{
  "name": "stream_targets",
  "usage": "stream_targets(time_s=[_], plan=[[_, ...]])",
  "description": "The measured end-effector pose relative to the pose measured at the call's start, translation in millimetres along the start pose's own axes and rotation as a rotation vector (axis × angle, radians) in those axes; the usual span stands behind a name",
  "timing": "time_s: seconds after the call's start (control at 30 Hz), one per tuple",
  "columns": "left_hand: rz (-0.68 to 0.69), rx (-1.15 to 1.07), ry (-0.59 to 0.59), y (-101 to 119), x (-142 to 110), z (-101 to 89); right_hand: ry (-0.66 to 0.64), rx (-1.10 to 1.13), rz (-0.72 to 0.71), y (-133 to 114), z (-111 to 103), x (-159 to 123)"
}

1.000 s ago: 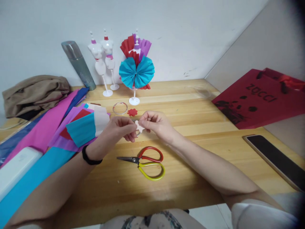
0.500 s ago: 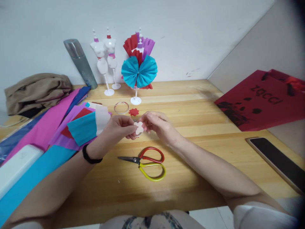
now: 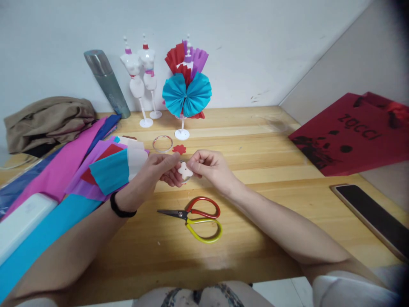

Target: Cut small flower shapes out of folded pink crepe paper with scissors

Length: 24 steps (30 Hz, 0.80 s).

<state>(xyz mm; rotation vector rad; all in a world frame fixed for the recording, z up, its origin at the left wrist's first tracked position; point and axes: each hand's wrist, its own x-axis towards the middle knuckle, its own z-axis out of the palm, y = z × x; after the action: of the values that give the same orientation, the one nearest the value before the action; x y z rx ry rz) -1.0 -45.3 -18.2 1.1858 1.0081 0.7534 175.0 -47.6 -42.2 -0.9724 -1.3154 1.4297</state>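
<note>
A small pale paper flower (image 3: 184, 170), cut with rounded petals, is pinched at its right edge between the thumb and finger of my right hand (image 3: 211, 168). My left hand (image 3: 166, 168) is beside the flower's left edge, its thumb lifted away from the curled fingers; whether a fingertip touches the back of the flower is hidden. A thin ring's edge shows behind and below the flower. Just beyond my hands lies a red paper flower (image 3: 179, 149), with a clear ring (image 3: 162, 144) to its left. Scissors (image 3: 191, 217) with red and yellow handles rest nearer me.
Several coloured paper sheets (image 3: 111, 172) are heaped on the left, beside a white box (image 3: 28, 224). White mannequin stands (image 3: 137, 87) and one dressed in pleated paper (image 3: 187, 96) stand by the wall, near a flask (image 3: 108, 85). A phone (image 3: 372, 217) and red bag (image 3: 351, 134) are on the right.
My left thumb has come off the pale flower and lifted. My right thumb and finger have closed on its right edge, and the flower has turned slightly.
</note>
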Motion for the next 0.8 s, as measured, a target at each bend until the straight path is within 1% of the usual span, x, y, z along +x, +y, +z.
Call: stream_targets(time_s=[0.13,0.27,0.33,0.4,0.5,0.6,0.8], plan=[[0.015,0.086,0.012,-2.1,1.1,1.2,0.0,0.019,0.036,0.5,-1.0,0.4],[0.057,0.034,0.076,-2.4,-1.7,3.3,-0.036,0.028,0.055,-0.6,-2.3,-1.0],[0.064,0.001,0.109,-2.1,-3.8,4.6,-0.059,-0.003,0.049,-0.9,-2.3,-1.9],[0.062,-0.024,0.12,-2.2,-4.9,5.4,-0.055,-0.039,0.041,-0.4,-1.7,-2.4],[0.062,-0.045,0.113,-3.0,-4.7,4.7,-0.036,-0.052,0.028,0.8,-0.8,-2.5],[0.052,-0.044,0.078,-4.0,-4.0,3.0,-0.041,-0.043,0.014,0.8,-0.1,-2.4],[0.053,-0.058,0.059,-5.8,-3.9,0.5,-0.018,-0.043,0.018,0.4,0.0,-1.8]])
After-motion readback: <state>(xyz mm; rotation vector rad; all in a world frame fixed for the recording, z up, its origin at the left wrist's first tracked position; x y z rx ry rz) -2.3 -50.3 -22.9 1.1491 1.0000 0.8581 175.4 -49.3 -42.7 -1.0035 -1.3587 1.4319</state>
